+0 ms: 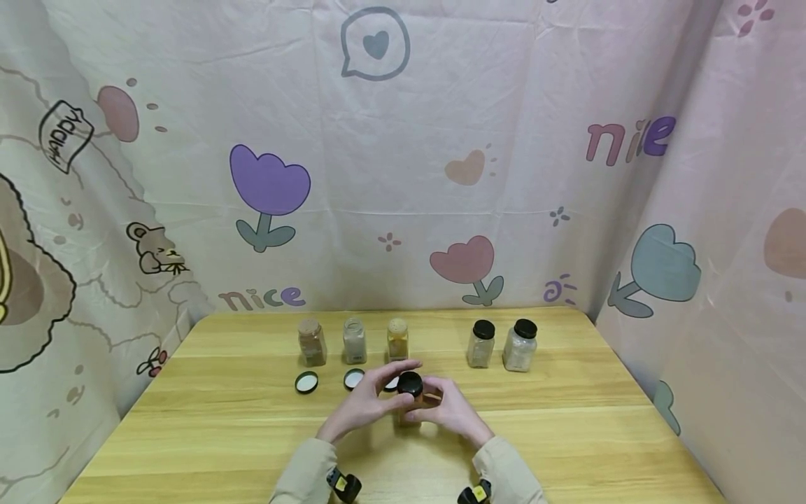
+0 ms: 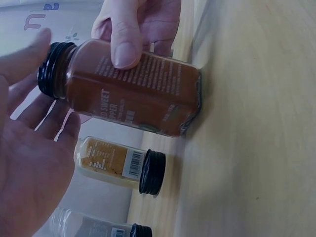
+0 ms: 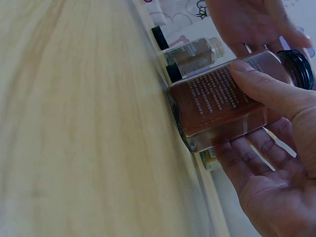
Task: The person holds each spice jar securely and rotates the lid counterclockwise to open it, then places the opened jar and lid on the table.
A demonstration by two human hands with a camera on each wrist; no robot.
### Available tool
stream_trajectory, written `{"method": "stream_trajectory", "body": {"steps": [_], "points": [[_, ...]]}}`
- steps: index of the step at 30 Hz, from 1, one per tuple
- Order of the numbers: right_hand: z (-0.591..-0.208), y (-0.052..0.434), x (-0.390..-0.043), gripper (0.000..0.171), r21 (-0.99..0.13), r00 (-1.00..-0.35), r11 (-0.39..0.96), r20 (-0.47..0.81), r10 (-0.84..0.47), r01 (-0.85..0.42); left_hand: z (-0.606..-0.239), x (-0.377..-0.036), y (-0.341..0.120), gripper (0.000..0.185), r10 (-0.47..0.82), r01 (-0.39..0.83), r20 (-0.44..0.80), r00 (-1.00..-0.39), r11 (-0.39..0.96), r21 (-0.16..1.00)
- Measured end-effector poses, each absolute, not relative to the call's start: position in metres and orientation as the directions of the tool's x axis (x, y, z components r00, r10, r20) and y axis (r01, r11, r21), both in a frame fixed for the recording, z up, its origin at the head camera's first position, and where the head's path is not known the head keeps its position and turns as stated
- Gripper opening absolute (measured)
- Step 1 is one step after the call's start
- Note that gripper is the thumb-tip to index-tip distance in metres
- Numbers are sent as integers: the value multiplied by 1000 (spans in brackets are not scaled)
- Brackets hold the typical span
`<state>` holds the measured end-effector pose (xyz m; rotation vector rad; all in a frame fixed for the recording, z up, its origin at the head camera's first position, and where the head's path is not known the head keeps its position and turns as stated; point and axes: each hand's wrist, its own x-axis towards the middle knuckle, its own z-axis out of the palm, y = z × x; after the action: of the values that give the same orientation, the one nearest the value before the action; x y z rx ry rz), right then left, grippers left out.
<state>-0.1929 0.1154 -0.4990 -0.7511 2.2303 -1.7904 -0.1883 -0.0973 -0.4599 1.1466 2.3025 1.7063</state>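
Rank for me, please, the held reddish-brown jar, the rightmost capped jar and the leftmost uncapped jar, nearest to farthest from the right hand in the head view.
1. Reddish-brown jar: held by the right hand.
2. Rightmost capped jar: beyond it, to its right.
3. Leftmost uncapped jar: beyond it, well to its left.

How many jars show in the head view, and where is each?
6: brown jar, pale jar and yellow jar at back; slim capped jar, wide capped jar farther right; held jar in the right hand.

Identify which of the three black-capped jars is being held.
The jar of reddish-brown powder, in the right grip at the front. The narrower pale jar and wider pale jar stand untouched at back right.
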Motion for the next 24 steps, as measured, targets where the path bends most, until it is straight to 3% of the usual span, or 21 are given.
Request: {"method": "stream_trajectory", "body": {"steps": [7,18,24], "points": [[-497,115,-192,47,-955,-861,147,157,-484,-257,-460,-190,-100,48,616,540,412,-671,26,841],[-498,116,-192,49,-955,-857,141,162,-488,-261,-458,-188,-97,55,541,512,385,-748,101,853],[-498,115,-192,48,-953,-858,147,162,-487,-263,-459,-189,-100,53,589,524,391,-707,65,849]]}}
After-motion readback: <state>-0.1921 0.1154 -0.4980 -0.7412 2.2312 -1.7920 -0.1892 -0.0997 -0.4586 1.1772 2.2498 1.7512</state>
